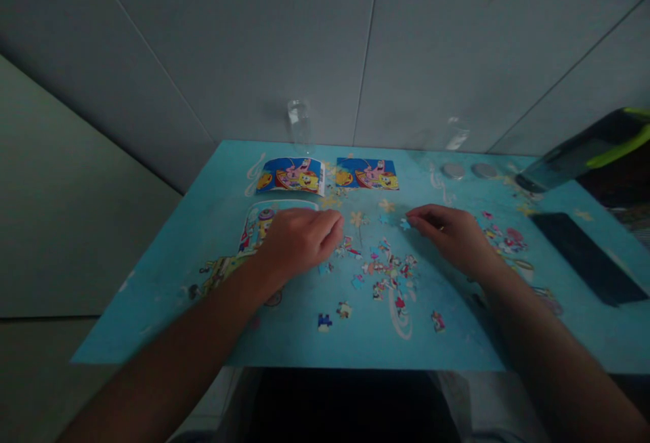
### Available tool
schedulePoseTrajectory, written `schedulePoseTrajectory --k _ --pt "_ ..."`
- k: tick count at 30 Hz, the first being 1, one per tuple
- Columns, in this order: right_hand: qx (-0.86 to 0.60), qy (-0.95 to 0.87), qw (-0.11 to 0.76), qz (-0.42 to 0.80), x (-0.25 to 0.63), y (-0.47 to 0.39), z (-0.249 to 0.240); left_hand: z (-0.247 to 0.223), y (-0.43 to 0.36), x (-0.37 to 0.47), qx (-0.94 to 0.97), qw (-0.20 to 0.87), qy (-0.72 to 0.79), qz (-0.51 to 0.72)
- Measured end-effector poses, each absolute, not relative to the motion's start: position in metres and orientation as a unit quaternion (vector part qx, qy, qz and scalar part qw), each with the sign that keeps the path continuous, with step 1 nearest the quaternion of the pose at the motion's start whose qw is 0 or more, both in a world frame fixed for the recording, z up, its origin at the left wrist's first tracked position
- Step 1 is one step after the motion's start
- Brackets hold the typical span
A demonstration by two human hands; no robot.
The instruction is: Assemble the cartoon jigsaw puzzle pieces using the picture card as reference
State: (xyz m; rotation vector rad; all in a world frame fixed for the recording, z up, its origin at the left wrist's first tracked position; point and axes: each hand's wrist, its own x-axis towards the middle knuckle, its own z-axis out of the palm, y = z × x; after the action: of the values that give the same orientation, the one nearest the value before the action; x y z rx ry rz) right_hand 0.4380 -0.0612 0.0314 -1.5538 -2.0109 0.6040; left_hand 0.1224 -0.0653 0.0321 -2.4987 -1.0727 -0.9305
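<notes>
- Jars stand at the far side of the surface [152, 314]: a clear left jar [300, 128] beyond the two cartoon cards, and a clear right jar [458, 134] farther right; both are so transparent and dim that we cannot make out what they hold.
- Two silvery discs [453, 171] lie side by side on the near side of the right jar.
- At the far right we see a dark, see-through bottle [569, 155] with bright green trim; its contents are unclear to us.
- Our right hand [451, 233] has thumb and forefinger together, clamped on the edge of a light-blue puzzle piece [405, 224], which sits at the fingertips, on the hand's left.
- A second blue piece [383, 219] lies just left of that one, apart from the hand.
- Our left hand [303, 236] is curled over the near part of a printed cartoon picture [265, 221]; its fingertips are hidden, so we cannot tell whether they meet or hold anything.
- Between our hands and nearer to us, a loose cluster of puzzle pieces [391, 268] is spread out.
- On the right, a dark flat slab [589, 257] lies beyond our right forearm.
</notes>
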Motion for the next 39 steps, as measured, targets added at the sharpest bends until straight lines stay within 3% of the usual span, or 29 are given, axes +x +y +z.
schedulePoseTrajectory --k 15,24,39 --pt "-0.531 -0.789 0.167 0.26 0.436 -0.066 0.031 0.023 -0.07 0.13 -0.886 0.102 -0.34 -0.299" --pt "-0.53 -0.792 0.155 0.261 0.435 -0.067 0.031 0.021 -0.068 0.129 -0.893 0.109 -0.327 -0.29" --pt "-0.536 -0.807 0.13 0.211 0.432 -0.07 0.034 0.046 -0.064 0.099 -0.876 0.287 -0.291 -0.257"
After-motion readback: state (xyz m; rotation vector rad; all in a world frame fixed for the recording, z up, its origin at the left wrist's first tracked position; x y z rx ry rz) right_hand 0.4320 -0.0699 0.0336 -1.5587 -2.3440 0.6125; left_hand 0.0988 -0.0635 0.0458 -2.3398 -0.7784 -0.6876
